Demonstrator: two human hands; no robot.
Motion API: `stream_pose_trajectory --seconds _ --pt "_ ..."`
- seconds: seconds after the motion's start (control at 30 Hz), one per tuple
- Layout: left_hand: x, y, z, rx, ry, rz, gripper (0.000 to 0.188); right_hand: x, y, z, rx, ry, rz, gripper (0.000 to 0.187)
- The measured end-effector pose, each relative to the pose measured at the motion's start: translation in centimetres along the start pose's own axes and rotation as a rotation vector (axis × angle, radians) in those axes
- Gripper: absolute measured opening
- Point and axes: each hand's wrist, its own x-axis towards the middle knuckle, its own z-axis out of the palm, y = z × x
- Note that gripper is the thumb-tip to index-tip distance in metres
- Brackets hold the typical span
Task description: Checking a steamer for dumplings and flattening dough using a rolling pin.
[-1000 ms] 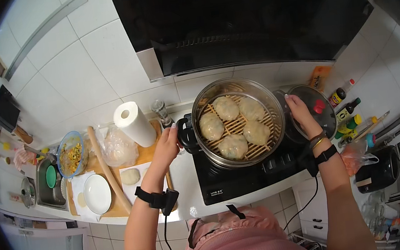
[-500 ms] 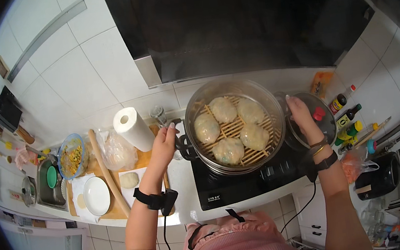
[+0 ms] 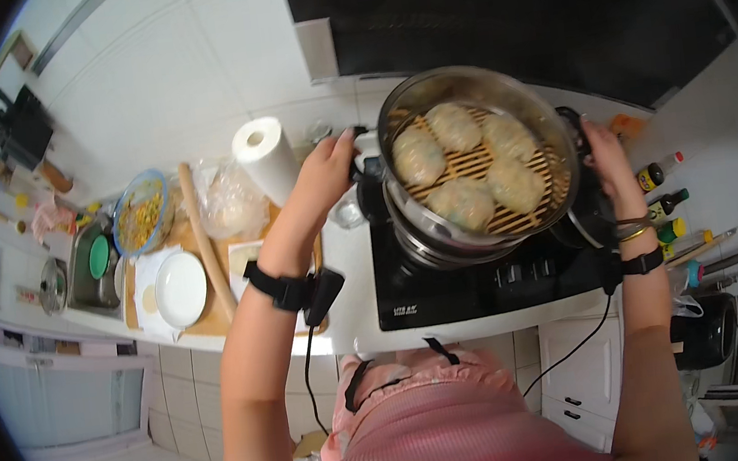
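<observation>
A round metal steamer tier is raised and tilted above the rest of the steamer pot. In it, several plump, translucent-skinned stuffed buns lie on a bamboo slat mat. My left hand is closed round the black handle on the tier's left side. On the opposite side, my right hand grips the other handle, its fingers partly hidden behind it. Below stands the black cooktop. Partly covered by my right hand and wrist, a glass lid lies at the cooktop's right.
To the left, a wooden board bears a rolling pin, a white plate and a plastic bag. Beside it are a paper towel roll and a bowl of filling. Sauce bottles line the right side.
The steamer tier has risen and tilted, both hands lifting it by its handles. More of the pot beneath shows. The whole view has shifted too.
</observation>
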Motion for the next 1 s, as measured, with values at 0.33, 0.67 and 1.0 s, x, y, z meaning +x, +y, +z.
stream_pose_trajectory --seconds 0.33,0.67,1.0 --pt "-0.2 2.5 1.0 -0.083 -0.036 -0.018 0.044 1.6 0.5 -2.1 0.019 0.033 0.002 0.04" --pt "0.6 -4.3 2.1 0.076 0.033 0.055 0.046 -0.8 5.9 1.5 0.096 0.024 0.061 0.037" --pt "-1.1 -4.0 1.7 0.037 0.012 0.007 0.046 -3.8 6.1 2.4 0.183 0.051 0.101 0.035"
